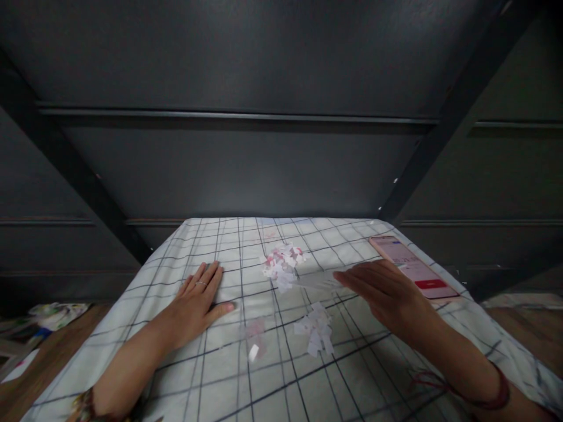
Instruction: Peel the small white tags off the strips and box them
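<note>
My left hand (196, 303) lies flat on the checked cloth with its fingers stretched out, a ring on one of them; nothing is in it. On the other side, my right hand (387, 296) is held over the cloth, palm down, its fingers straight and together and the thumb hidden. Its fingertips are at the edge of a clear plastic piece (315, 281), perhaps a small bag; I cannot make out a grip. Left of that is a heap of pink and white paper scraps (284, 261). Nearer me are white paper scraps (315, 329) and a clear, pinkish plastic piece (255, 337) with a white bit.
A phone (416, 266) with a lit screen lies at the right edge of the surface, beyond my right hand. White cloth with dark grid lines (211, 375) covers the surface. A dark panelled wall (264, 170) rises behind it. Items lie on the floor at lower left.
</note>
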The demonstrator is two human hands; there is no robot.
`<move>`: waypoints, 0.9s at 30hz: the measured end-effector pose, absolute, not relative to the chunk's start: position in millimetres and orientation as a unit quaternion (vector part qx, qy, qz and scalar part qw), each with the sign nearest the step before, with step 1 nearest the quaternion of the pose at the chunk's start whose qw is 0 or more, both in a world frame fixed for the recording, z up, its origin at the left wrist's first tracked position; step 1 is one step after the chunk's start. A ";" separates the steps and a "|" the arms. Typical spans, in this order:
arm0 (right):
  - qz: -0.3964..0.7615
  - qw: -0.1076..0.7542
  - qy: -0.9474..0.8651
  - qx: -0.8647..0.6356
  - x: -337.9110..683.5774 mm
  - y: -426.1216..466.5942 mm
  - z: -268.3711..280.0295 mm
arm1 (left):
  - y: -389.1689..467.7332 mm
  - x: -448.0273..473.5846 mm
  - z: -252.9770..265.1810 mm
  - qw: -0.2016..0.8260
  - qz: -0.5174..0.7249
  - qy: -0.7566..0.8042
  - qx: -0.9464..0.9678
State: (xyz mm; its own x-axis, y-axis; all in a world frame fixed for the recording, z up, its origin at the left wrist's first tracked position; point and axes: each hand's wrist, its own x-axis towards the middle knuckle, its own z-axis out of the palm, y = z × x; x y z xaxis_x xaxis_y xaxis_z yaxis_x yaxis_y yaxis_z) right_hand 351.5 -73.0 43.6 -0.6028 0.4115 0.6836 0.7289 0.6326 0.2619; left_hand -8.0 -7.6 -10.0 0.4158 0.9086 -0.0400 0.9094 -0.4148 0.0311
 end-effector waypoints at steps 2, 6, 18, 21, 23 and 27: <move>-0.277 0.296 -0.848 -0.341 352.7 -72.9 42.7 | -7.1 -8.5 -12.5 0.014 -0.001 0.542 0.840; -0.270 0.290 -0.848 -0.351 354.5 -73.0 42.0 | -4.4 -14.0 -16.7 0.013 -0.002 0.531 0.847; -0.243 0.287 -0.857 -0.351 351.0 -74.1 42.7 | -4.1 -14.2 -19.3 0.009 0.016 0.532 0.847; -0.233 0.285 -0.866 -0.339 349.3 -74.3 41.5 | -3.3 -15.6 -20.7 0.003 0.021 0.525 0.851; -0.234 0.289 -0.866 -0.334 348.3 -74.4 41.1 | -2.9 -16.0 -21.1 0.004 0.019 0.522 0.853; -0.261 0.289 -0.847 -0.361 347.9 -74.7 41.2 | -3.8 -13.0 -19.3 0.014 0.010 0.537 0.843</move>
